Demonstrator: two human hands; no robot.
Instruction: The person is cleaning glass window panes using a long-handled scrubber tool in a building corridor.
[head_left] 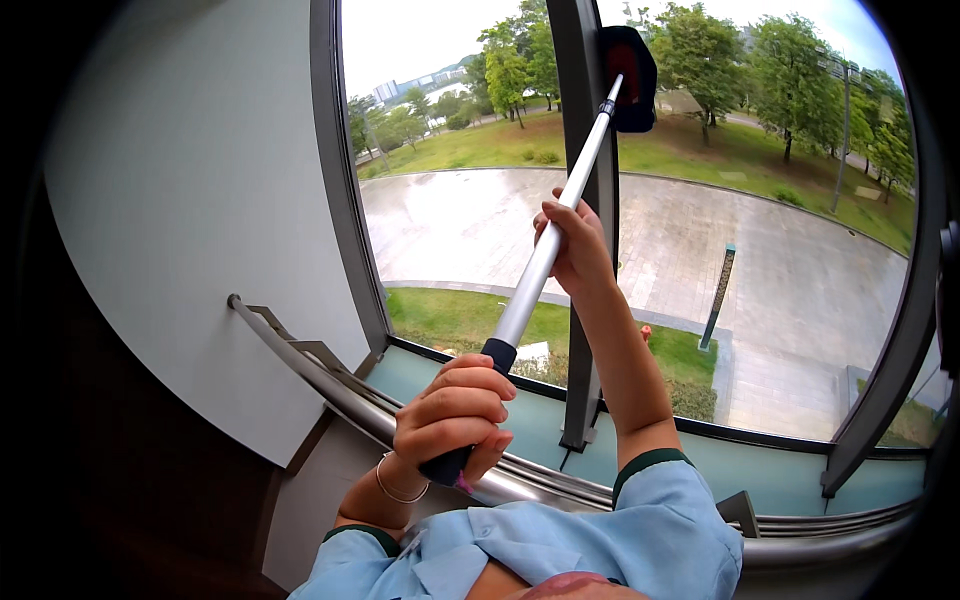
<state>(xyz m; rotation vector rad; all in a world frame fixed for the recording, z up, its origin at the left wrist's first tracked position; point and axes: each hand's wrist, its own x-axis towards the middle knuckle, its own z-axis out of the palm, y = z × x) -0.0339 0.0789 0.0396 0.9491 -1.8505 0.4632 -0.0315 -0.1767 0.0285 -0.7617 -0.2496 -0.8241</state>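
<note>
I hold a long-handled window mop with a silver telescopic pole [537,270], slanting up and away to the right. My left hand [455,415] wraps round its dark grip at the lower end, close to my chest. Farther up, my right hand [577,240] is closed round the silver shaft, with that arm stretched out. At the far end, the dark blue mop head [640,95] with a red middle is up at the window glass [760,260], just right of the upright frame bar [587,330]. Whether its whole pad touches the glass I cannot tell.
A metal handrail [350,400] runs along the wall and below the window, between me and the glass. A white wall panel [200,200] stands at the left. Another dark frame post [885,370] rises at the right. Outside are paving, grass and trees.
</note>
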